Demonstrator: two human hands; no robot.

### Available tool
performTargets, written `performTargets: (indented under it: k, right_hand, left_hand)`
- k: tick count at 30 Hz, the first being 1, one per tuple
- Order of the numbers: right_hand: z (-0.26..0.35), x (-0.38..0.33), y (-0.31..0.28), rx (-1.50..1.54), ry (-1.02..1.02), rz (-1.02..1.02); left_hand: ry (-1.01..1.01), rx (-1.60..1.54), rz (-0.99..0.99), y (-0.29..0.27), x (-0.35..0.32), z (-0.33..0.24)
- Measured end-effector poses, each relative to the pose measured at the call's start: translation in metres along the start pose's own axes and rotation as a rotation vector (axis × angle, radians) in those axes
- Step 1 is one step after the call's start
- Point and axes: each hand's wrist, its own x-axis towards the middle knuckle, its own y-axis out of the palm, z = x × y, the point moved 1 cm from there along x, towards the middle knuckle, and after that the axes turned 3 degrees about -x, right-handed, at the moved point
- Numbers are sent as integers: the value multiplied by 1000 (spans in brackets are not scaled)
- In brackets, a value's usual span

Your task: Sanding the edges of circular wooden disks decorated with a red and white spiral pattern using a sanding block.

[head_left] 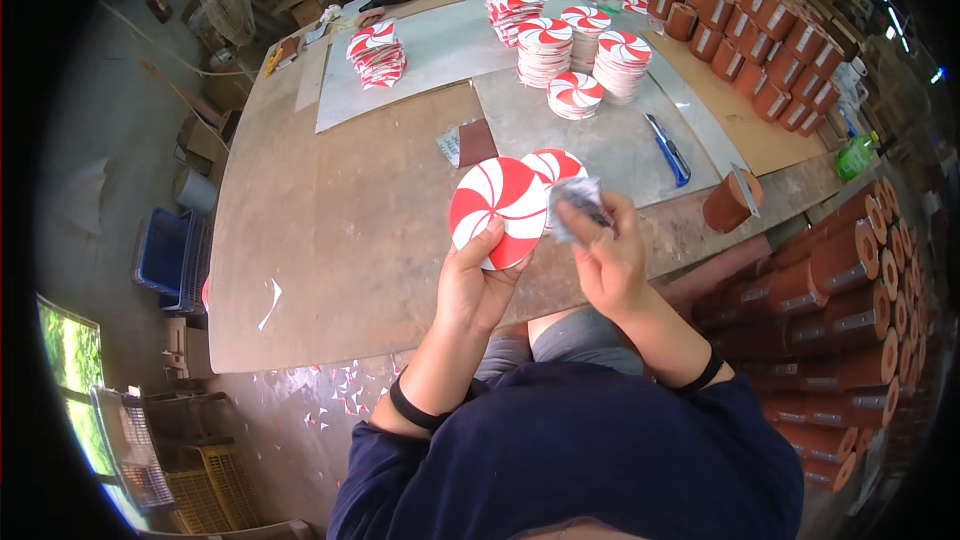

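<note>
My left hand (pixel 478 275) grips a round disc (pixel 497 212) with a red and white swirl, thumb on its face and fingers beneath. In my right hand (pixel 610 255) is a crumpled grey-white sheet (pixel 572 205), close to the disc's right edge; blur hides whether they touch. It may be sandpaper or cloth. Just behind the held disc a second swirl disc (pixel 556 162) shows, partly covered by it and by the sheet. Farther off on the table lie a brown sandpaper-like piece (pixel 478 141) and a blue utility knife (pixel 668 150).
Stacks of swirl discs (pixel 545 52) stand toward the back of the table (pixel 300 240). A leaning pile of swirl-printed sheets (pixel 377 55) is at the back left. Brown cylinders (pixel 770 30) crowd the far right, with more stacked beside me (pixel 850 280). Paper scraps (pixel 345 385) litter the floor.
</note>
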Motion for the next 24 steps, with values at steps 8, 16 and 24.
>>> performTargets:
  k: [8, 16, 24]
  right_hand:
    - [-31, 1, 7, -63, 127, 45]
    - [-19, 3, 0, 137, -221, 54]
    - [5, 14, -13, 100, -256, 42]
  left_hand:
    - [85, 12, 45, 6, -5, -2]
    - [80, 116, 165, 0, -8, -7]
    - [-95, -3, 277, -8, -5, -14]
